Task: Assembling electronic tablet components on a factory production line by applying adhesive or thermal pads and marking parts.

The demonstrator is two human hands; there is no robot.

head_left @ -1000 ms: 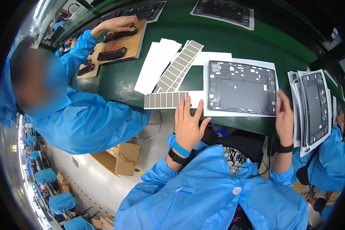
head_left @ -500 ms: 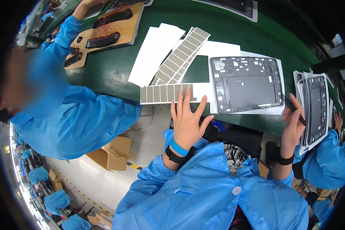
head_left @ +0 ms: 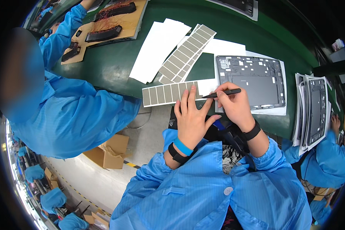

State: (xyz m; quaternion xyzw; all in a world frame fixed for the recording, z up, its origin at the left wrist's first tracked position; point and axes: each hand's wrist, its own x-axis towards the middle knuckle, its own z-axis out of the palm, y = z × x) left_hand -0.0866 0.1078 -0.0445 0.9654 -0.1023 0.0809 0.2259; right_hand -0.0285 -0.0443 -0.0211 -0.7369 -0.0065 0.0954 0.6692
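Note:
My left hand (head_left: pixel 191 124) lies with fingers spread on a strip of grey-brown rectangular stickers (head_left: pixel 157 95) on white backing, along the table's near edge. In my right hand (head_left: pixel 237 109) is a pair of black pointed tweezers (head_left: pixel 232 92), held like a pen. Their tip is at the right end of the sticker row, beside my left fingertips. To the right, a dark tablet housing (head_left: pixel 251 91) with small white patches rests on white paper (head_left: pixel 272 111). My right hand is over its lower left corner.
More sticker strips (head_left: pixel 186 53) and white sheets (head_left: pixel 157 48) lie beyond on the green table (head_left: pixel 111 65). A stack of housings and papers (head_left: pixel 314 111) stands at right. A co-worker in blue (head_left: pixel 76 115) sits at left, near a board with black parts (head_left: pixel 103 34).
My right hand has come left with the tweezers, from beside the housing to the sticker strip. My left hand stays spread on the strip.

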